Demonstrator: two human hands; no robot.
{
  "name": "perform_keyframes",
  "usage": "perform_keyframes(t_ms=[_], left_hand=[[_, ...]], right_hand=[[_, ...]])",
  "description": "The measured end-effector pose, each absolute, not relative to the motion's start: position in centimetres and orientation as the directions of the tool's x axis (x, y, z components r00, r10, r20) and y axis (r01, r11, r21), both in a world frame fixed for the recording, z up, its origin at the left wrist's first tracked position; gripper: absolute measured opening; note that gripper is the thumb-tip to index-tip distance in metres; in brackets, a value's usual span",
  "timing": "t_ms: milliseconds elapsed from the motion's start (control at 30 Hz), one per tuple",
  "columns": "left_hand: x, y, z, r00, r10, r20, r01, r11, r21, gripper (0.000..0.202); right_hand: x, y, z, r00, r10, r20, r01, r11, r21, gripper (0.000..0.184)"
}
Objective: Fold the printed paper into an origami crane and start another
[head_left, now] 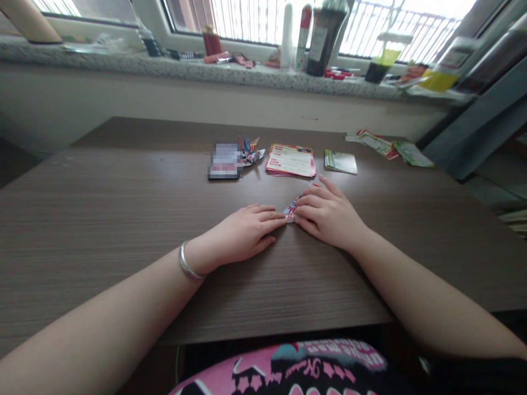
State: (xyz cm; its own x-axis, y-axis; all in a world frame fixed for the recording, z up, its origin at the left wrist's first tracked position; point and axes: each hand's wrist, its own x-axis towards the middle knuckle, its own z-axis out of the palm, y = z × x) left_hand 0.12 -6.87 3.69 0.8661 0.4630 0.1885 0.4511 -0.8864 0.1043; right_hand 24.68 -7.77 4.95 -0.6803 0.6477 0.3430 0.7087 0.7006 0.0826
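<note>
A small piece of folded printed paper (290,210), white with blue and red patches, lies flat on the table in front of me. My right hand (327,211) rests over most of it, fingers stretched and spread, pressing it to the tabletop. From the other side, the fingertips of my left hand (251,230) touch its lower left end. That hand lies flat with its fingers extended, and a silver bangle (189,262) circles the wrist. Part of the paper is hidden under the right fingers.
Beyond my hands sit a phone (224,162) with a blurred screen, a folded paper shape (252,153), a stack of printed cards (291,160) and a smaller green-white stack (341,162). Paper strips (379,144) lie far right. Bottles (325,38) line the granite sill (247,74).
</note>
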Motion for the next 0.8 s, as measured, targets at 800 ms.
perform_keyframes(t_ms=[800], left_hand=[[0.6,-7.6,3.8,0.828,0.533,0.176,0.532,-0.845,0.056,0.043]], right_hand=[[24.0,-5.4,2.6,-0.504,0.809,0.301,0.779,0.577,-0.246,0.017]])
